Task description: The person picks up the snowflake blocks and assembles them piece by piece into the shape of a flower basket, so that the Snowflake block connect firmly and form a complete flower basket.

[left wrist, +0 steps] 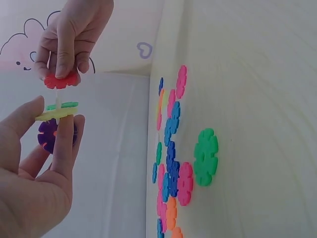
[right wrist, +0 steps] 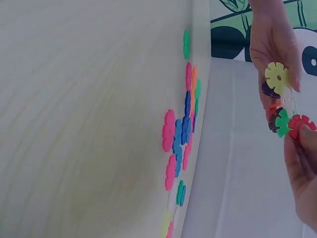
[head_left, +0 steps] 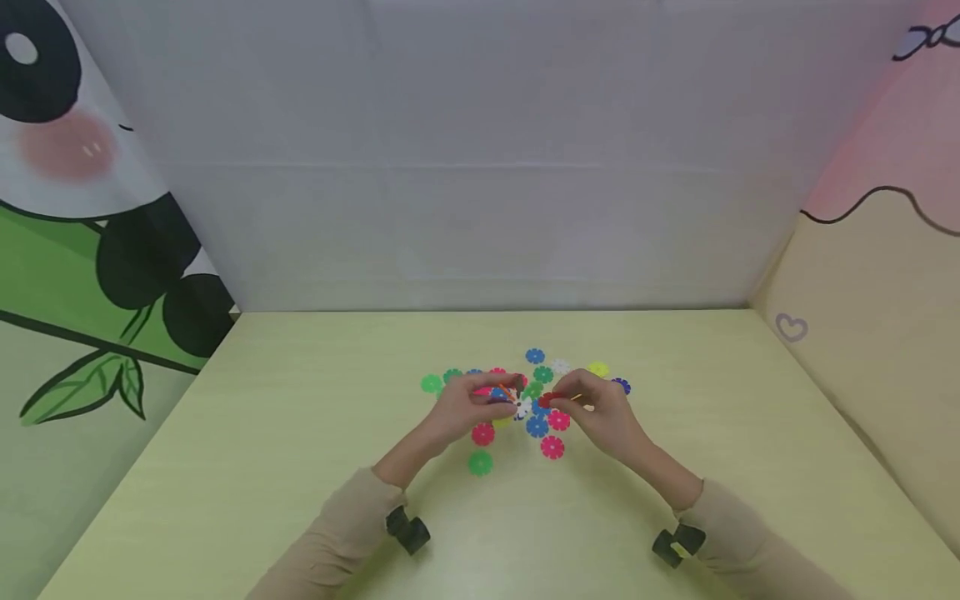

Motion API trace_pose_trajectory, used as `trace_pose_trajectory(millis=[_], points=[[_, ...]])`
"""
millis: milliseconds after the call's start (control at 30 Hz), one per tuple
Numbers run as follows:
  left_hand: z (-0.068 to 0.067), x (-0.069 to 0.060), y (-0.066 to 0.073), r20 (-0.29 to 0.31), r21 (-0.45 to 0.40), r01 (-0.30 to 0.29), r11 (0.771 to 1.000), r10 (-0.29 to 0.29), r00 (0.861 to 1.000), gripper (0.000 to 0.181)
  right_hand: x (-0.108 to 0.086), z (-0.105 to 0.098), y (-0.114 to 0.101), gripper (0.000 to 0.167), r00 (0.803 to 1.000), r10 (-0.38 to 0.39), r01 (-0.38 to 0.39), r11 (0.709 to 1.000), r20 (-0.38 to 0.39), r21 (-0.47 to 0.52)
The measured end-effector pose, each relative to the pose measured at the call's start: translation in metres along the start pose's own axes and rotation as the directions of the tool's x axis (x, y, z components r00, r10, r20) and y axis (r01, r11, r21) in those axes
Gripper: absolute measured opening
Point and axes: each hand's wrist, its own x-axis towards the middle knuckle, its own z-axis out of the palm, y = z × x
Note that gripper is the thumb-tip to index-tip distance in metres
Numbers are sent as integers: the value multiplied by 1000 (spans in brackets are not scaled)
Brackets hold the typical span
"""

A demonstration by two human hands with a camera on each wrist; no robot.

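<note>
My left hand (head_left: 471, 402) holds a small cluster of joined, notched flower-shaped plastic discs above the table. In the left wrist view, a yellow disc (left wrist: 59, 114) sits between thumb and fingers, with a purple disc (left wrist: 47, 135) below it. The right wrist view also shows a green disc (right wrist: 282, 123) in the cluster, beside a pale, see-through one. My right hand (head_left: 600, 412) pinches a red disc (right wrist: 298, 123) between thumb and fingers. That red disc meets the edge of the pale disc; how far their notches are joined I cannot tell.
Loose discs lie spread on the pale table (head_left: 300, 467) under and around the hands. Among them are a green disc (head_left: 480, 463) nearest the front, a pink disc (head_left: 552, 447) and a blue disc (head_left: 535, 356) at the back. A grey-white wall (head_left: 480, 233) stands behind.
</note>
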Motion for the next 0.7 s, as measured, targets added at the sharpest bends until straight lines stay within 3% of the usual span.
trace_pose_trajectory(millis=[233, 433, 700], points=[[2, 3, -3, -17, 11, 14, 1000, -14, 1000, 46, 1, 12, 4, 16, 995, -89, 87, 996, -50, -25], [4, 5, -6, -35, -36, 4, 999, -5, 999, 45, 1, 16, 5, 18, 984, -166, 160, 983, -64, -92], [6, 4, -5, -33, -69, -4, 998, 2, 999, 45, 1, 21, 9, 21, 967, -247, 242, 968, -69, -66]])
